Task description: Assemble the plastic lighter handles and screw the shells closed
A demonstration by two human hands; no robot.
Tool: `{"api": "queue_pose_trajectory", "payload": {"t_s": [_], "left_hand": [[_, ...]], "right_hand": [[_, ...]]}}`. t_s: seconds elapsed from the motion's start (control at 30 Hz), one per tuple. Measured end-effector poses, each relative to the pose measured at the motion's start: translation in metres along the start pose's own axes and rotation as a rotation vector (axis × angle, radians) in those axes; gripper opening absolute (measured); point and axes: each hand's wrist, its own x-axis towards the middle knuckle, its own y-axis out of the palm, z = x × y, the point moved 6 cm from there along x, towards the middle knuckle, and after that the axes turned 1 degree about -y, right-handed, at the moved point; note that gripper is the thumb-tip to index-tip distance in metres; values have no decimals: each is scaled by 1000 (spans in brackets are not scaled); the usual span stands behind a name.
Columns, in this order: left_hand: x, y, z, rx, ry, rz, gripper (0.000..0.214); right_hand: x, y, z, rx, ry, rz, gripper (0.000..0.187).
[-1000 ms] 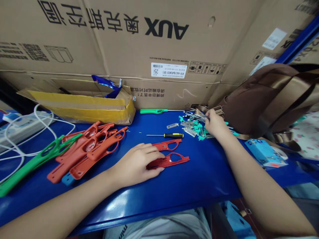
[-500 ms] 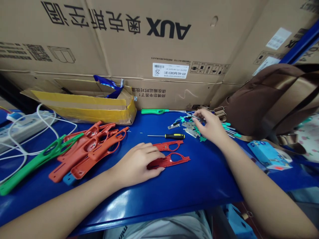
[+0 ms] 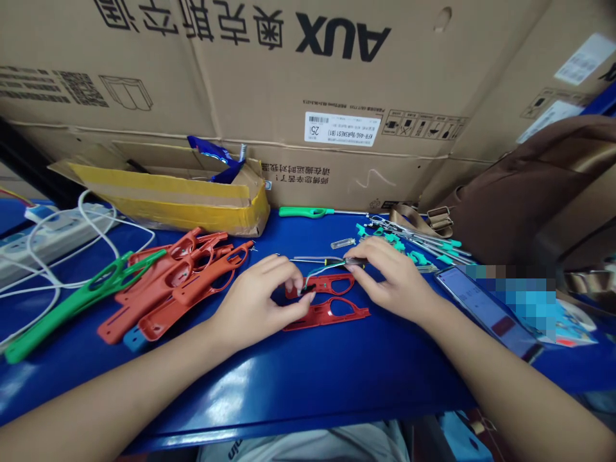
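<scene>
Wire [image 3: 321, 270] was brought from the pile [image 3: 416, 238] by right hand [image 3: 397, 276] — now pinched by left hand [image 3: 267, 292] too, strung beside red shells [image 3: 339, 312]. Shells let go, on tabletop [image 3: 298, 385] — wire handling judged underway.

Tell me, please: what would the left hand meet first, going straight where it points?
Probably the right hand; depth is unclear, so the left hand could brush a red shell half below first.
</scene>
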Motion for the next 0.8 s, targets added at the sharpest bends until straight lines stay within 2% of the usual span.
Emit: {"api": "queue_pose_trajectory", "payload": {"t_s": [0.07,0.13,0.2,0.37,0.47,0.67,0.8], "left_hand": [[0,-5,1,-7,-50,-75,14],[1,-6,1,-35,-75,-85,18],[1,-2,0,-98,-64,-50,22],[-1,10,-1,-257,-59,40,17],[-2,13,1,-330,-136,64,17],[-5,20,6,-596,-349,158,22],[-5,18,8,-622,-376,117,20]], "right_hand": [[0,-1,3,-6,-30,4,10],[-1,-2,5,-23,-68,11,11],[-3,-2,8,-45,-119,18,14],[-7,-1,14,-124,-178,57,20],[-8,0,15,-152,-182,73,24],[-7,-3,15,-190,-214,16,28],[-7,-3,15,-223,-228,30,31]]}}
